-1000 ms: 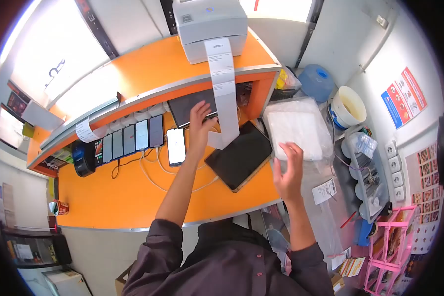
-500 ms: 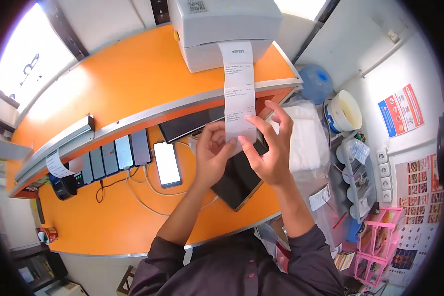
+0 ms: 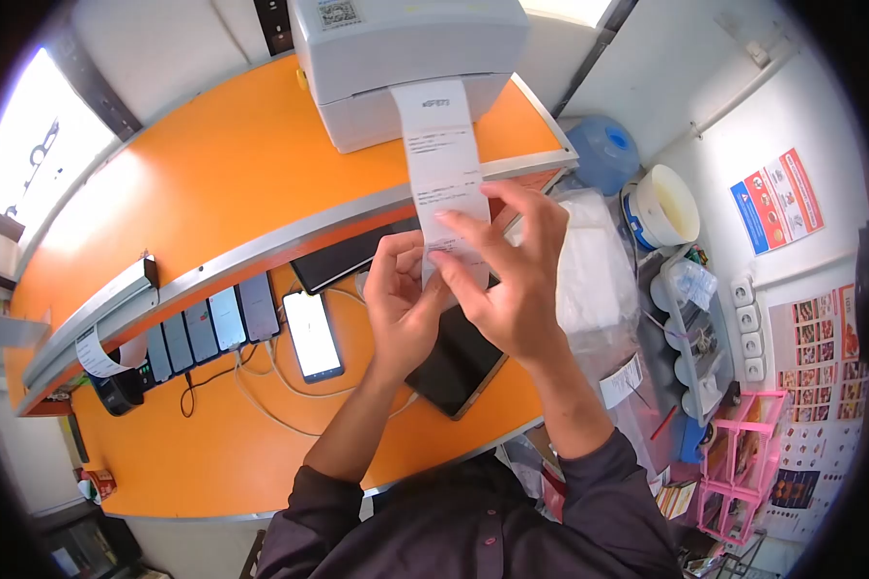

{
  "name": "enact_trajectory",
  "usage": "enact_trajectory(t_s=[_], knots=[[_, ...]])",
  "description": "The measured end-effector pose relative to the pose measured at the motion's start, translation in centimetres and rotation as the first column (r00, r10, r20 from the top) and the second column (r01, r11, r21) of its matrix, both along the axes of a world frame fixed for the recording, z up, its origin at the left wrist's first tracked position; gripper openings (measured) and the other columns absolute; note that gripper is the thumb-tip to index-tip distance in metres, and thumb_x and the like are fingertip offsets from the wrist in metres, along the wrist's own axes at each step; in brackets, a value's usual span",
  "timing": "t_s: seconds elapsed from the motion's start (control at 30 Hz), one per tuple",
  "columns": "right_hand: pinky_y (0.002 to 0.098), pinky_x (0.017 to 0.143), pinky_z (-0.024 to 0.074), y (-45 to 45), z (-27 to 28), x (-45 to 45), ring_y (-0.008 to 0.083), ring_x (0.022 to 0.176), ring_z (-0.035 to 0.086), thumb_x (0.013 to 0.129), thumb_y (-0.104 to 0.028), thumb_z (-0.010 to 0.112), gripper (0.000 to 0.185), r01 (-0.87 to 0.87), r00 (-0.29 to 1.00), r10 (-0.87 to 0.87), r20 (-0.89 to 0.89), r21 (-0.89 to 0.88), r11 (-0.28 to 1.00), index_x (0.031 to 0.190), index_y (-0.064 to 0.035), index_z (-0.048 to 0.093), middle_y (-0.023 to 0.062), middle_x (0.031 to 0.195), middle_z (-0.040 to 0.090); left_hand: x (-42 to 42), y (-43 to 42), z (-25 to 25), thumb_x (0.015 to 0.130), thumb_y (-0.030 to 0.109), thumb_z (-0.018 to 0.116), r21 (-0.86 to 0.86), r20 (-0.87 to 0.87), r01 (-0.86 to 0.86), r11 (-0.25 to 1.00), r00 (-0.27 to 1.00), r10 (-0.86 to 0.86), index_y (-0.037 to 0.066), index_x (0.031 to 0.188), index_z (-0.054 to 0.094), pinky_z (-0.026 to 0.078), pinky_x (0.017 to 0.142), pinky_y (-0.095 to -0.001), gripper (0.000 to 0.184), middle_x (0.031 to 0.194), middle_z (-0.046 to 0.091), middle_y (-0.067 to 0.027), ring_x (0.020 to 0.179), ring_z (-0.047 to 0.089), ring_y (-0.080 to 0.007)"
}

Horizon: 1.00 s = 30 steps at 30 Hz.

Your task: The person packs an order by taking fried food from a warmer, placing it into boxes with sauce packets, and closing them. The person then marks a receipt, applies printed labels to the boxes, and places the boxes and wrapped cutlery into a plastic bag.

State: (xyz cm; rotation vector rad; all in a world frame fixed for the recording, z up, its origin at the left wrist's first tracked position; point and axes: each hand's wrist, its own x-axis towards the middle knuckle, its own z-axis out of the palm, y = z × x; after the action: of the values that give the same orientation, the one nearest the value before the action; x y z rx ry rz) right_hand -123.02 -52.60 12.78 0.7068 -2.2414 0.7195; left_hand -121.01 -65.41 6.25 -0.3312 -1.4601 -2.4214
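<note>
A long white strip of printed labels (image 3: pixel 444 145) hangs out of the front of a white label printer (image 3: pixel 410 58) and runs down over the shelf edge. My left hand (image 3: pixel 403 299) is closed on the strip's lower part, fingers curled behind and thumb in front. From the right, my right hand (image 3: pixel 517 265) reaches across; its thumb and index fingertips touch the strip's face, spread apart, and another finger is at its right edge. The strip's bottom end is hidden by my hands. Below them a dark tablet (image 3: pixel 457 362) lies on the orange counter (image 3: pixel 261 434).
Several phones (image 3: pixel 227 318) with cables stand under the shelf (image 3: pixel 212 145); a lit phone (image 3: pixel 313 336) lies nearby. A black receipt printer (image 3: pixel 118 389) is at left. At right are white plastic bags (image 3: pixel 589 265), a white bucket (image 3: pixel 668 205), a grey tray (image 3: pixel 681 338) and a pink rack (image 3: pixel 739 463).
My right hand has moved left and further over the strip, its fingertips now higher on the printed face. My left hand still holds the lower part. The view has shifted slightly.
</note>
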Motion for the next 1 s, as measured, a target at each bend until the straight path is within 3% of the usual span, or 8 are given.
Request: enact_trajectory(t_s=[0.13,0.37,0.47,0.63,0.8,0.87,0.9,1.0], knots=[[0.0382,0.092,0.0387,-0.4,0.4,-0.1,0.0257,0.109,0.045,0.072,-0.010,0.084,0.040,-0.007,1.000,0.007,0.017,0.009,1.000,0.110,-0.0205,0.078,0.0025,0.119,0.058,0.2,-0.5,0.3,0.091,-0.012,0.058,-0.302,0.029,-0.087,0.949,0.995,0.100,-0.002,0.119,0.054,0.049,0.090,-0.0261,0.030,0.112,0.065,-0.0107,0.109,0.062,-0.0152],[0.0327,0.086,0.0419,0.0,1.3,-1.1,0.0214,0.105,0.047,0.082,-0.008,0.078,0.028,-0.098,0.994,0.099,0.053,-0.024,0.995,0.107,-0.0192,0.080,0.0013,0.108,0.062,-0.2,-0.3,1.7,0.092,-0.009,0.061,-0.173,0.021,-0.050,0.984,0.998,0.055,-0.002,0.121,0.056,0.047,0.093,-0.0279,0.030,0.113,0.064,-0.0101,0.106,0.059,-0.0139],[0.0411,0.092,0.0379,-0.4,1.1,-1.2,0.0239,0.105,0.050,0.085,-0.012,0.076,0.015,-0.123,0.983,0.137,0.120,-0.117,0.986,0.100,-0.0112,0.079,0.0021,0.107,0.064,-0.1,-0.4,1.4,0.093,-0.008,0.062,-0.134,0.070,-0.028,0.991,0.997,0.037,-0.002,0.122,0.056,0.046,0.094,-0.0282,0.031,0.113,0.064,-0.0095,0.107,0.059,-0.0140],[0.0364,0.082,0.0443,0.3,1.6,-2.1,0.0245,0.093,0.054,0.089,-0.008,0.071,0.006,-0.080,0.991,0.107,0.081,-0.286,0.955,0.089,-0.0033,0.074,0.0051,0.097,0.065,0.0,-0.1,1.0,0.093,-0.007,0.062,-0.130,0.079,-0.029,0.991,0.996,0.039,-0.001,0.124,0.052,0.047,0.092,-0.0281,0.033,0.111,0.065,-0.0103,0.105,0.060,-0.0141],[0.0321,0.078,0.0476,2.4,2.3,-2.7,0.0219,0.087,0.059,0.092,-0.007,0.067,0.006,-0.072,0.997,0.067,-0.025,-0.396,0.915,0.090,-0.0011,0.070,0.0080,0.094,0.065,-0.4,1.1,0.6,0.093,-0.006,0.061,0.066,0.059,-0.082,0.994,0.995,0.079,0.004,0.127,0.045,0.048,0.089,-0.0290,0.039,0.108,0.065,-0.0108,0.101,0.062,-0.0143],[0.0282,0.077,0.0453,4.0,2.7,-2.8,0.0151,0.083,0.058,0.094,-0.007,0.065,0.008,-0.005,0.997,0.059,0.053,-0.703,0.711,0.092,0.0005,0.067,0.0046,0.093,0.064,-0.7,1.2,0.0,0.092,-0.003,0.064,0.096,0.114,-0.125,0.988,0.987,0.113,0.004,0.129,0.043,0.047,0.091,-0.0308,0.043,0.104,0.062,-0.0086,0.101,0.059,-0.0151],[0.0278,0.077,0.0439,5.1,3.3,-2.2,0.0129,0.086,0.057,0.095,-0.007,0.065,0.009,0.102,0.987,0.039,0.155,-0.801,0.590,0.092,0.0007,0.067,0.0050,0.095,0.063,-0.6,1.3,-0.4,0.091,-0.001,0.066,-0.067,0.115,-0.279,0.958,0.952,0.285,0.005,0.130,0.043,0.046,0.092,-0.0313,0.046,0.103,0.061,-0.0079,0.101,0.058,-0.0154],[0.0328,0.076,0.0441,7.8,2.7,-0.1,0.0200,0.088,0.055,0.091,-0.006,0.068,0.005,0.108,0.978,-0.189,-0.089,-0.561,0.821,0.092,-0.0019,0.069,0.0075,0.096,0.061,1.7,1.8,-0.8,0.090,0.010,0.069,-0.517,-0.086,-0.601,0.609,0.745,0.662,0.006,0.136,0.040,0.044,0.093,-0.0328,0.054,0.100,0.054,-0.0050,0.099,0.053,-0.0165]])
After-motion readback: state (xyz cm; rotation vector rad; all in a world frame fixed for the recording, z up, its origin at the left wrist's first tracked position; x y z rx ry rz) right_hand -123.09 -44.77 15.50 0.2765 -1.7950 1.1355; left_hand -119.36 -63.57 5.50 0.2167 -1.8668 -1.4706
